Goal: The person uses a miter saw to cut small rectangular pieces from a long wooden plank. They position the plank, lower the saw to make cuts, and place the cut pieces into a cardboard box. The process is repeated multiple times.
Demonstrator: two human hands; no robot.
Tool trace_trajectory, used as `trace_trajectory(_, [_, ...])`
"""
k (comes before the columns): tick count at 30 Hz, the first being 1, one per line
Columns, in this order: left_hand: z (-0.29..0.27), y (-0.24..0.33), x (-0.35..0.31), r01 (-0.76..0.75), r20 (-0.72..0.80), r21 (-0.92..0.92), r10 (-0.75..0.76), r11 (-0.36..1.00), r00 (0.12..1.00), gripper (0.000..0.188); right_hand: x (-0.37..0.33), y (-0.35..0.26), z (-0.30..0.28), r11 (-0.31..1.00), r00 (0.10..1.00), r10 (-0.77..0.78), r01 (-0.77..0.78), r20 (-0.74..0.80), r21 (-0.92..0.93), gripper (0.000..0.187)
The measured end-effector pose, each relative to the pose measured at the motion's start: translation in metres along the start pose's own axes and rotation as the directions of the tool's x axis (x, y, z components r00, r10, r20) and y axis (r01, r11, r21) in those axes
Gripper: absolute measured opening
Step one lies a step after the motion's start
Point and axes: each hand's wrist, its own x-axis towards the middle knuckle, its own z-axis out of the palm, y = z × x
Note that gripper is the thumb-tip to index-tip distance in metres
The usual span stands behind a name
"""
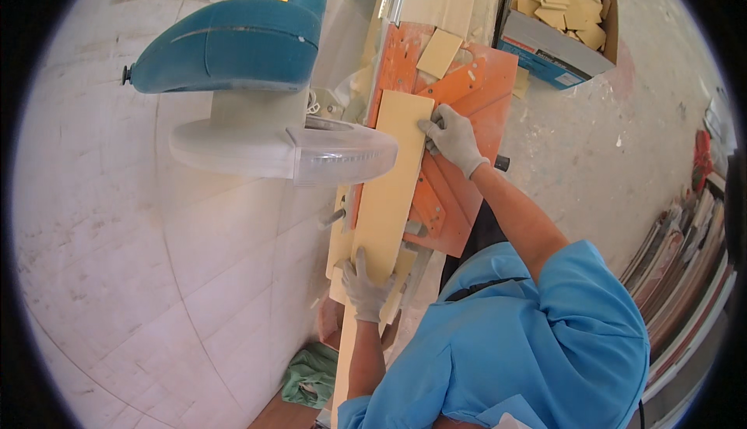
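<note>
A long, pale yellow board lies lengthwise across the orange saw table, below the clear blade guard of a blue power saw. My left hand, in a pale grey work glove, grips the board's near end, fingers along its top. Also gloved, my right hand pinches the board's right edge near its far end; some fingertips are hidden. Beyond the board, a small yellow offcut rests on the table. The saw blade is hidden behind the guard.
A cardboard box full of yellow offcuts stands on the floor at the far right. Long strips are stacked along the right side. A tiled wall rises at left. Green cloth lies below, near my left forearm.
</note>
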Motion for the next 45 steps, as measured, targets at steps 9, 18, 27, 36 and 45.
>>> trace_trajectory(9, [-0.003,0.003,0.005,-0.058,-0.033,-0.036,0.057,0.998,0.998,0.106,0.005,-0.005,-0.007,0.999,0.998,-0.001,0.004,0.06,-0.05,0.03])
trace_trajectory(18, [-0.004,0.006,0.007,-0.091,-0.051,0.039,0.093,0.995,0.994,0.103,0.016,0.027,0.0,0.975,0.982,-0.188,0.183,-0.027,-0.125,0.03])
trace_trajectory(27, [-0.027,0.015,0.002,0.054,0.003,-0.11,-0.054,0.992,0.999,0.094,0.051,0.031,-0.044,0.215,0.643,-0.565,0.72,0.517,-0.66,0.039])
trace_trajectory(36, [-0.014,-0.007,-0.017,0.097,-0.176,-0.291,-0.153,0.952,0.972,0.107,-0.069,0.01,0.113,-0.237,0.027,0.009,0.971,1.0,-0.024,0.102])
trace_trajectory(45, [0.032,-0.168,-0.301,0.525,-0.289,-0.384,-0.638,0.76,0.714,0.105,-0.159,0.015,0.18,-0.547,0.359,0.325,0.826,0.875,-0.136,0.136])
